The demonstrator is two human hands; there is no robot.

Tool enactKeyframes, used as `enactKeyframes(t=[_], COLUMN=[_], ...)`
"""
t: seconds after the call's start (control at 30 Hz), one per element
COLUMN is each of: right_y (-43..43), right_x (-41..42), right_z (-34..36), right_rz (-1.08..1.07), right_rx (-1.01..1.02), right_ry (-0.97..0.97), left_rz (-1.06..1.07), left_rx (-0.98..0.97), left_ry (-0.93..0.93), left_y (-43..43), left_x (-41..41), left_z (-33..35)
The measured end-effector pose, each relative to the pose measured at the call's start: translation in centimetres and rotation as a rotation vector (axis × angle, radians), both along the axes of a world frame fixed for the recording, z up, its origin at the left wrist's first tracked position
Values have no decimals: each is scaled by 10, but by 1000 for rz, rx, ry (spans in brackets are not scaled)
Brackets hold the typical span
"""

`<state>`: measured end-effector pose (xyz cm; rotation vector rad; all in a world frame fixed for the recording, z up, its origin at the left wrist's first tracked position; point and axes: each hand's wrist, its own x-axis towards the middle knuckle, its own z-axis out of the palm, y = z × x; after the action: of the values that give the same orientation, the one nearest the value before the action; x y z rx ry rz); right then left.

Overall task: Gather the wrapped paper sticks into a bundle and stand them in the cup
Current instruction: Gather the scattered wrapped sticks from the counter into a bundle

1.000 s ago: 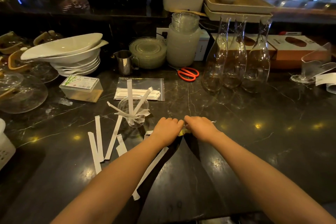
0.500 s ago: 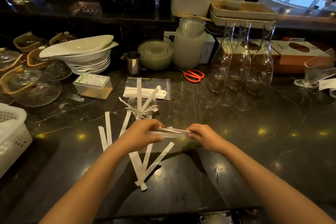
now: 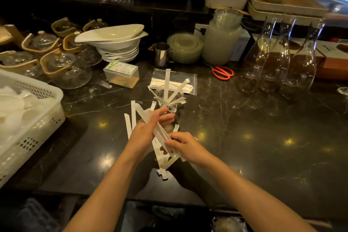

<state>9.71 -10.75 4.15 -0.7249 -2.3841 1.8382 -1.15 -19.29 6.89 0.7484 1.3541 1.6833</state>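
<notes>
1. The bundle of wrapped sticks is held above the table, its long axis slanting from upper left, far end, to lower right, near end.
2. The left hand has its fingers curled around the bundle's middle; the right hand pinches the near end.
3. Just beyond stands the glass cup, with several sticks fanned out in it.
4. Loose sticks lie flat on the table under and left of the hands.
</notes>
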Motion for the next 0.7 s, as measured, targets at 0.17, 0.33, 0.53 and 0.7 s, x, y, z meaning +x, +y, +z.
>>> enactKeyframes(t=[0.17,0.33,0.53,0.7], right_y=[-9,-16,-22,8], right_x=[-13,-25,-38,-37], right_z=[2,3,-3,4], right_rz=[-17,-46,12,192], right_rx=[-15,-49,-44,337], right_ry=[37,58,14,-93], left_rz=[37,21,26,305], left_rx=[-70,-113,-177,-220], left_ry=[13,96,167,132], left_y=[-6,-13,-24,-32], left_x=[2,-5,-18,-32], left_z=[-8,-14,-21,-20])
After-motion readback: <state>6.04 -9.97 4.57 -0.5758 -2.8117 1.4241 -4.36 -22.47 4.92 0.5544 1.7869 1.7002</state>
